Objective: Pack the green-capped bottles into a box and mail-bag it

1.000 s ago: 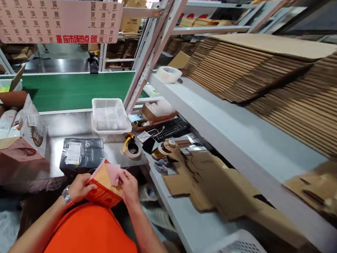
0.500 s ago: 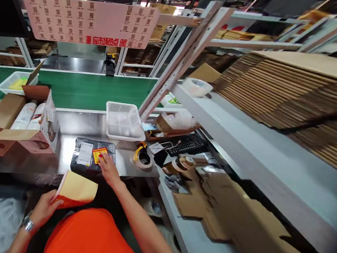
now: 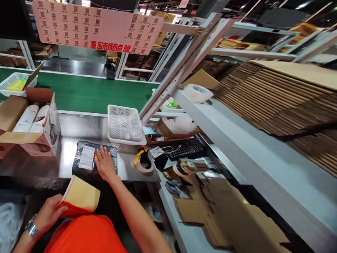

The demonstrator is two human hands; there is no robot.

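Note:
A package wrapped in black plastic lies on the metal bench, with a white printed label on its left half. My right hand rests flat on the package's right half, fingers spread, covering most of a red and yellow sticker. Low in front of my body, my left hand grips a sheaf of sticker sheets, pale yellow on the upper face and red along the lower edge.
An open carton with white bottles stands left on the bench. A white basket and a tape dispenser are beyond and right of the package. A green conveyor belt runs behind. Stacked flat cardboard fills the right shelf.
My right hand has flattened over the red and yellow sticker, hiding most of it. The left hand still holds the sheets. The whole view has shifted slightly.

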